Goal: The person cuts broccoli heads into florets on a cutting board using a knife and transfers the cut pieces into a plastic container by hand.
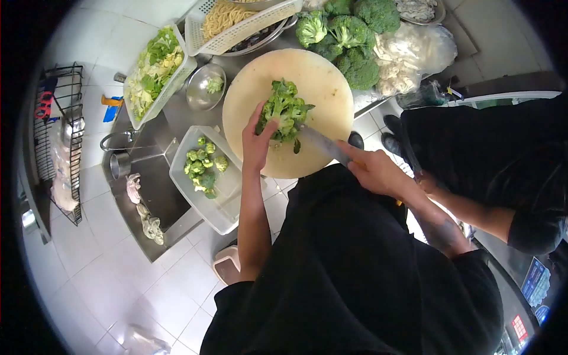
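Through my feed, the right hand [378,171] has its fingers wrapped round the handle of the knife [324,145], at the near right of the cutting board [328,77]. The left hand [257,141] part-curls its fingers against the left side of the broccoli head [285,105], which sits around the board's middle; some fingertips are hidden by leaves, so I can't tell how firm that hold is. My first worry is the left thumb, close to the blade's tip: if the uneven head rolls, I judge the edge could slip onto it. A co-worker's arm [479,212], right of the board, could nudge the knife off line.

Counting outward, I get one knife, one board, one head in hand. Left of the board: one tub [223,208] with roughly a dozen florets [200,167], overlapping too much for exactness, and one metal bowl [199,99] with one pale piece [215,85] inside. Beyond its far right, about six whole heads [360,66] are heaped; beyond its far left, one basket of noodles [228,18] and, farther left, one basket of leaves [152,71].
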`<state>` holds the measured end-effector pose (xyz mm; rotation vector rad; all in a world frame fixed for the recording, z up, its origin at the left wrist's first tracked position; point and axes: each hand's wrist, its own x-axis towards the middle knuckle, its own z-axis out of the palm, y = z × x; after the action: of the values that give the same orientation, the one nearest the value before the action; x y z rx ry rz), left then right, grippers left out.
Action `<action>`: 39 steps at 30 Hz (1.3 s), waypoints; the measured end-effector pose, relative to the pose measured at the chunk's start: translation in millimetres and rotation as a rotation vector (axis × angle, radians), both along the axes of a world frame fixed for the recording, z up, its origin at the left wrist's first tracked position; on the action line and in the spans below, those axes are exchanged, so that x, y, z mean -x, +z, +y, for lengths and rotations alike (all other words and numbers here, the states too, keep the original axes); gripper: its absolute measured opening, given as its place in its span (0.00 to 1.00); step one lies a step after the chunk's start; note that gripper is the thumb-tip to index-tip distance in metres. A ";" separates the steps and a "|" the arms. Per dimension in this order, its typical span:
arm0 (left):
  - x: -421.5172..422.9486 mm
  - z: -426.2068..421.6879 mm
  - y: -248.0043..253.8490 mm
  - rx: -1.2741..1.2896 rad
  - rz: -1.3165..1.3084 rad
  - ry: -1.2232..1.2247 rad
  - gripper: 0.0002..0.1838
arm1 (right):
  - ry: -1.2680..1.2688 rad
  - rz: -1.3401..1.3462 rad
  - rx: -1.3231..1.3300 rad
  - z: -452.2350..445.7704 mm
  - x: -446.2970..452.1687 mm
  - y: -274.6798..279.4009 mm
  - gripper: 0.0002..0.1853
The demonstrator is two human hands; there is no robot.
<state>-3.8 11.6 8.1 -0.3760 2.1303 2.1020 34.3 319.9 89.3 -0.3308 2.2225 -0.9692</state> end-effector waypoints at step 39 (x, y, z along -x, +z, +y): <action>-1.5 -13.5 -6.2 0.314 0.204 -0.262 0.48 | 0.130 0.297 -0.093 10.7 8.7 34.1 0.31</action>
<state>-2.4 -2.0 1.9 0.0928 2.4729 1.7312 25.6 330.6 123.5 -0.6017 2.4681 -0.7852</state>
